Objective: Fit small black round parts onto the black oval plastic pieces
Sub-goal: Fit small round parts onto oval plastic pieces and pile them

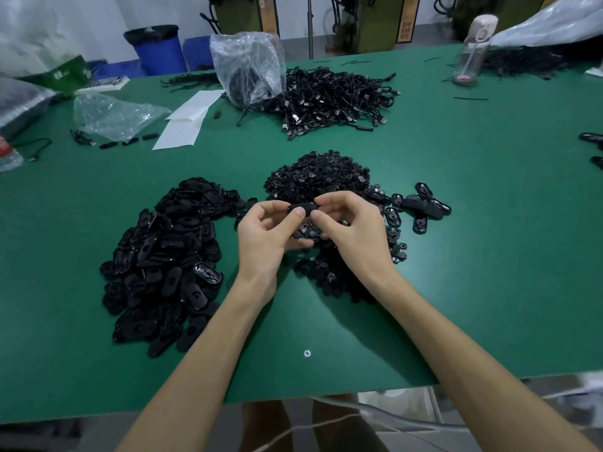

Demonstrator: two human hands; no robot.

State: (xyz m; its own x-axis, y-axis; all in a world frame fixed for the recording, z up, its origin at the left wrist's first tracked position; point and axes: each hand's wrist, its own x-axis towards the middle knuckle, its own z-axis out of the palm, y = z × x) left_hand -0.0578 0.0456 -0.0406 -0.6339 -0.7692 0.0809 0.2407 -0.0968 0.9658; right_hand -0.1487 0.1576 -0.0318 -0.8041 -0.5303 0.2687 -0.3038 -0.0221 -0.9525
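The green table [489,256] carries heaps of oval pieces [163,265], round parts [319,174], cables [336,96], a plastic bag [251,66] and paper sheets [186,122].

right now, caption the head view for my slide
The left hand and right hand pinch a black oval piece over a pile of round parts, beside a heap of oval pieces.

A worker's left grip [261,236] and right grip [352,230], both bare hands with short-cut nails [298,213]; forearms [202,353] uncovered from wrist up toward the elbow.

Bare table [251,171] between oval-piece heap [166,265] and round-part heap [319,174]
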